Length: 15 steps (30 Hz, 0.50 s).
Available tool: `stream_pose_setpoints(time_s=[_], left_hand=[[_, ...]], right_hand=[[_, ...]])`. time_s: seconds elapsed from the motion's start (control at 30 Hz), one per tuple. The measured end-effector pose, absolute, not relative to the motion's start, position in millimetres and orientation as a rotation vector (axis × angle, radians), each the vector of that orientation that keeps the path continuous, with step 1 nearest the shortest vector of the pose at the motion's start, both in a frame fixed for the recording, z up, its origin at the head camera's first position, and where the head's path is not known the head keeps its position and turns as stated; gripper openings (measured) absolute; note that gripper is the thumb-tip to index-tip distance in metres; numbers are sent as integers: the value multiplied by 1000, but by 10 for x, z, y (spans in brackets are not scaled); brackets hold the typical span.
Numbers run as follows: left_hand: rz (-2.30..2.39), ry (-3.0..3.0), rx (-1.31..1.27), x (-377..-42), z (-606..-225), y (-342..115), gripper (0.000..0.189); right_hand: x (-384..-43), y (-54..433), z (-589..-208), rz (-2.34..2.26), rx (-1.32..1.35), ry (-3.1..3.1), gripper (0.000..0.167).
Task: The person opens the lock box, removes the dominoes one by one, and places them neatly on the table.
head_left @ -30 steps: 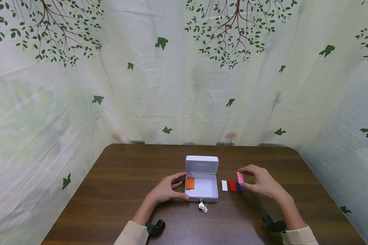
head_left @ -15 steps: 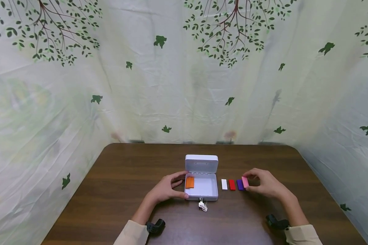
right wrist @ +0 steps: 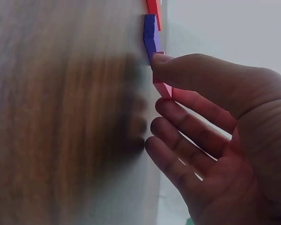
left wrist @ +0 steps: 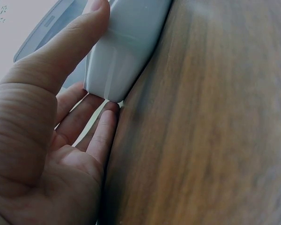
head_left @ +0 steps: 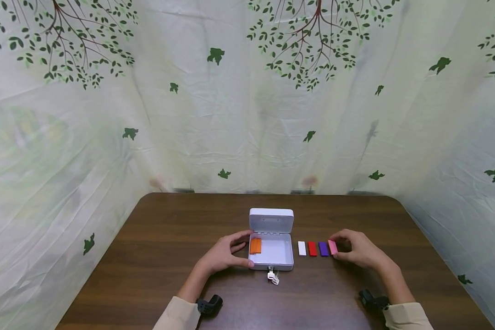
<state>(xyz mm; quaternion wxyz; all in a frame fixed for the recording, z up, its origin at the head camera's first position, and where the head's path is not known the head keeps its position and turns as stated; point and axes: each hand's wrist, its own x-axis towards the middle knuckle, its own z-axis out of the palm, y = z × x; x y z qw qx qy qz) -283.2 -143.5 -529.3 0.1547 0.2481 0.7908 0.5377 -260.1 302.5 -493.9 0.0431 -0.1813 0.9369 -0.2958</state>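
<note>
An open white hinged box (head_left: 281, 256) stands mid-table, lid up, with orange blocks (head_left: 255, 246) at its left inside. My left hand (head_left: 227, 255) holds the box's left side, thumb at the front corner and index finger at the back one. In the left wrist view the thumb lies over the box's wall (left wrist: 126, 56). My right hand (head_left: 360, 250) pinches a small pink block (head_left: 332, 248) between thumb and fingers, at the right end of a row. Left of it lie a purple block (head_left: 323, 249), a red block (head_left: 312, 249) and a white block (head_left: 302, 249).
Keys (head_left: 273, 277) hang from the lock at the box's front. Under everything is a brown wooden table (head_left: 169, 220), with a leaf-patterned white curtain (head_left: 239, 110) behind it and at the sides. A dark camera band (head_left: 209, 306) sits on each wrist.
My right hand has moved right and down with the pink block, from over the purple block to the spot right of it, uncovering the purple one. The left hand has stayed on the box.
</note>
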Motion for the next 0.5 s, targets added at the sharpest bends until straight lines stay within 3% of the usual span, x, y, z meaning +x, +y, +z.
stream_pose_setpoints(time_s=[0.5], left_hand=[[1544, 2265, 706, -2826, -5286, -1441, 89]], right_hand=[[-2608, 3031, -4990, -847, -571, 2894, 42]])
